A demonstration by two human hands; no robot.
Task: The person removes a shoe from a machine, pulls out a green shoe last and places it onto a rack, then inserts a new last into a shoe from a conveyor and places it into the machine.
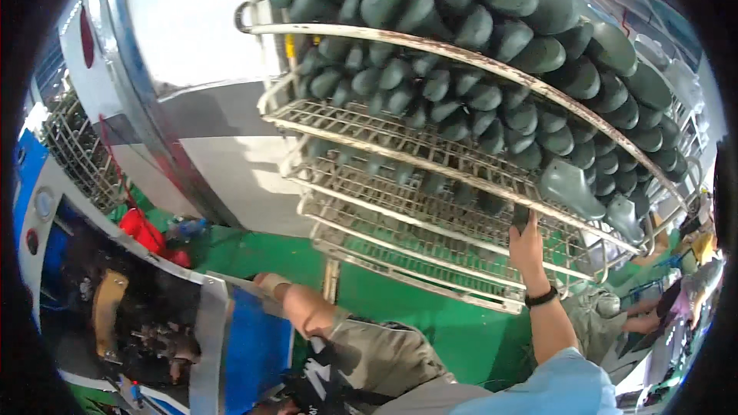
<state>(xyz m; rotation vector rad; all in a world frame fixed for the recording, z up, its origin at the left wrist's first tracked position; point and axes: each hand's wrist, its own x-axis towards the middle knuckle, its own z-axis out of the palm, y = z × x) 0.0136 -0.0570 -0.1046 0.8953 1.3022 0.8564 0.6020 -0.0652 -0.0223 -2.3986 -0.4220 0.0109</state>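
A tall wire rack [400,152] with off-white rusty rails leans across the view. Its upper shelves hold rows of dark green shoe lasts [438,84], toes facing out. My right hand [526,246], a black band on its wrist, reaches up to a lower shelf rail. Its fingers are closed round a small dark shoe last [521,218], mostly covered by the hand. Just beyond it two lighter green shoe lasts [570,188] lie by the front rail at the right. My left hand does not show.
At the left stands a blue and white machine [257,338] with a dark opening. A red bag-like thing [144,230] lies on the green floor [400,280] behind it. A pale wall panel [204,27] rises beside the rack. Another person [600,319] is at the right.
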